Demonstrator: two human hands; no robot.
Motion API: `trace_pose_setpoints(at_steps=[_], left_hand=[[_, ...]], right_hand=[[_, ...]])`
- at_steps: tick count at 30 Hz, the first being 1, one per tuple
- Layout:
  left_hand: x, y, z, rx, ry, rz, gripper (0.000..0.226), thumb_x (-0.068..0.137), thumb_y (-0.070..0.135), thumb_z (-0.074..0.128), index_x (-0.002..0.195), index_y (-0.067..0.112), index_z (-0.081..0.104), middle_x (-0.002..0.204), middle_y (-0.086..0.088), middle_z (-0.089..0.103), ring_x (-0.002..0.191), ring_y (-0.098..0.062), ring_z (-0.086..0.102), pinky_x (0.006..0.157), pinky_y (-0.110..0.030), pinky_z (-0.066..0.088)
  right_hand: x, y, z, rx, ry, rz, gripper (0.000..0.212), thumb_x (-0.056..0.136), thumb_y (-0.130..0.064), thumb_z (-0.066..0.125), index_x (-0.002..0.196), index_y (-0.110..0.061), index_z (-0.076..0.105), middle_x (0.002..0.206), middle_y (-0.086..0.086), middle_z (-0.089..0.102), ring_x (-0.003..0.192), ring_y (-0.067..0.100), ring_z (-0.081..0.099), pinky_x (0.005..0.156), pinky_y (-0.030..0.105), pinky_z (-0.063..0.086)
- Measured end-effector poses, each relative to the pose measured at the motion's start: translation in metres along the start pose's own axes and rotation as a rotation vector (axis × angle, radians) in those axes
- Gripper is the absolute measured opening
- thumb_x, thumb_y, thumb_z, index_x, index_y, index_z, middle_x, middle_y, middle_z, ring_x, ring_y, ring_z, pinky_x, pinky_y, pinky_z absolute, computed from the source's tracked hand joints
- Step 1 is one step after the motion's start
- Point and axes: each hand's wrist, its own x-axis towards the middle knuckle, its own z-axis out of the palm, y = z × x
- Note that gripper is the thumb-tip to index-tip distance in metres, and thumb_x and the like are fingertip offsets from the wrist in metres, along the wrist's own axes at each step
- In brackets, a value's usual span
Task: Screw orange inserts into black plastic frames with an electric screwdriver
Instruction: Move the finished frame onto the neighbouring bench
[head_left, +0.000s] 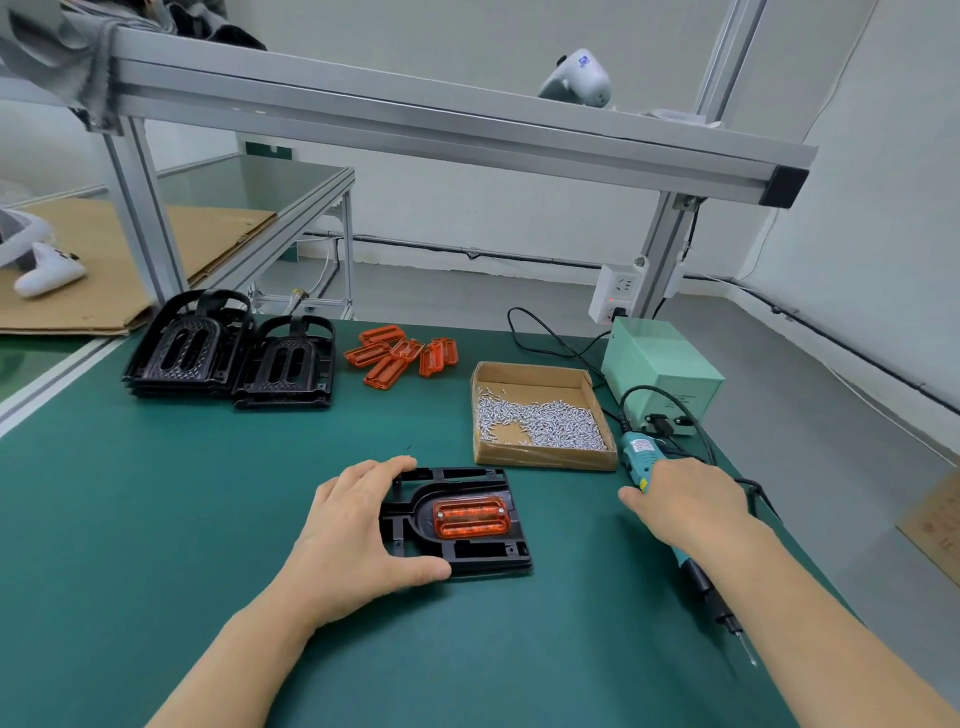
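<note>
A black plastic frame (483, 560) lies flat on the green mat in front of me, with an orange insert (470, 517) seated in its middle and two silver screw heads on the insert's far corners. My left hand (348, 535) grips the frame's left side, thumb on the near edge and fingers on the far edge. My right hand (685, 499) is wrapped over the teal electric screwdriver (641, 457), which lies low to the right of the frame with its black tip and bit pointing toward me.
A cardboard box (545, 460) of silver screws sits behind the frame. Loose orange inserts (400, 356) and two stacks of black frames (228, 358) lie at the back left. The green power supply (665, 364), its cable and a power strip (618, 291) are at the back right.
</note>
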Motion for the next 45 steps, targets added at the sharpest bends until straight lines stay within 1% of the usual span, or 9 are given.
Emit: trace_pose_setpoints(at_steps=[6, 11, 13, 17, 25, 30, 34, 38, 45], left_hand=[[0.002, 0.001, -0.003, 0.037, -0.007, 0.012, 0.107, 0.043, 0.077, 0.065, 0.138, 0.048, 0.024, 0.139, 0.018, 0.033, 0.128, -0.011, 0.019, 0.107, -0.033, 0.028], [0.008, 0.005, -0.008, 0.049, -0.029, 0.082, 0.106, 0.049, 0.069, 0.074, 0.14, 0.042, 0.027, 0.132, 0.021, 0.033, 0.102, 0.014, 0.007, 0.109, -0.028, 0.015], [0.01, 0.005, -0.011, 0.055, -0.057, 0.1, 0.104, 0.055, 0.062, 0.078, 0.142, 0.039, 0.026, 0.133, 0.022, 0.031, 0.1, 0.02, 0.006, 0.113, -0.029, 0.005], [0.008, 0.001, -0.014, 0.099, -0.033, 0.104, 0.108, 0.061, 0.06, 0.077, 0.147, 0.037, 0.018, 0.148, 0.017, 0.024, 0.135, 0.01, 0.003, 0.116, -0.03, -0.011], [-0.015, -0.012, -0.014, 0.16, 0.23, -0.218, 0.105, 0.068, 0.068, 0.065, 0.149, 0.026, 0.013, 0.155, 0.01, 0.02, 0.145, -0.007, 0.001, 0.117, -0.04, -0.004], [-0.033, -0.004, -0.002, 0.208, 0.156, -0.387, 0.071, 0.091, 0.063, 0.033, 0.147, 0.021, 0.021, 0.156, 0.009, 0.021, 0.145, -0.011, -0.001, 0.116, -0.044, -0.003], [-0.038, 0.008, 0.009, 0.116, 0.155, -0.405, 0.071, 0.095, 0.059, 0.023, 0.15, 0.017, 0.009, 0.158, 0.007, 0.015, 0.146, -0.01, -0.003, 0.117, -0.044, -0.006], [-0.036, 0.013, 0.01, -0.035, 0.256, -0.429, 0.081, 0.092, 0.06, 0.034, 0.151, 0.018, -0.002, 0.159, 0.005, 0.009, 0.145, -0.009, 0.001, 0.117, -0.041, -0.006], [-0.025, 0.004, -0.017, -0.459, 0.472, -0.427, 0.093, 0.089, 0.024, 0.063, 0.151, 0.024, -0.006, 0.16, 0.008, 0.001, 0.142, -0.014, 0.024, 0.113, -0.034, 0.026]], right_hand=[[-0.02, -0.035, -0.025, 0.219, 0.193, -0.43, 0.027, 0.1, -0.038, 0.039, 0.094, -0.016, 0.053, 0.092, -0.003, 0.056, 0.093, 0.023, 0.056, 0.067, 0.032, 0.036], [-0.018, -0.094, -0.005, 0.414, -0.013, -0.874, 0.042, 0.103, -0.028, 0.04, 0.144, -0.018, 0.04, 0.148, -0.003, 0.043, 0.135, 0.017, 0.04, 0.11, 0.033, 0.033], [-0.015, -0.11, 0.005, 0.414, -0.017, -0.89, 0.046, 0.103, -0.023, 0.04, 0.149, -0.019, 0.033, 0.153, -0.001, 0.037, 0.139, 0.018, 0.035, 0.113, 0.034, 0.029], [-0.01, -0.122, 0.014, 0.343, 0.044, -0.864, 0.047, 0.101, -0.017, 0.039, 0.148, -0.019, 0.032, 0.15, 0.003, 0.042, 0.135, 0.024, 0.04, 0.107, 0.039, 0.037], [-0.012, -0.115, 0.022, 0.434, 0.134, -0.75, 0.042, 0.101, -0.029, 0.044, 0.142, -0.021, 0.041, 0.134, 0.0, 0.054, 0.123, 0.02, 0.046, 0.098, 0.034, 0.039], [-0.02, -0.117, 0.034, 0.651, 0.027, -0.723, 0.044, 0.104, -0.029, 0.039, 0.147, -0.02, 0.037, 0.145, -0.004, 0.041, 0.134, 0.01, 0.031, 0.106, 0.022, 0.024], [-0.029, -0.128, 0.035, 0.732, -0.004, -0.727, 0.046, 0.104, -0.022, 0.042, 0.148, -0.018, 0.034, 0.147, -0.002, 0.042, 0.136, 0.011, 0.032, 0.105, 0.016, 0.02], [-0.038, -0.147, 0.028, 0.842, 0.008, -0.684, 0.044, 0.101, -0.017, 0.046, 0.145, -0.012, 0.041, 0.144, 0.003, 0.048, 0.132, 0.015, 0.042, 0.099, 0.013, 0.026], [-0.057, -0.198, 0.011, 0.982, 0.008, -0.674, 0.046, 0.102, -0.018, 0.045, 0.147, -0.013, 0.038, 0.148, 0.003, 0.045, 0.136, 0.015, 0.039, 0.102, 0.016, 0.025]])
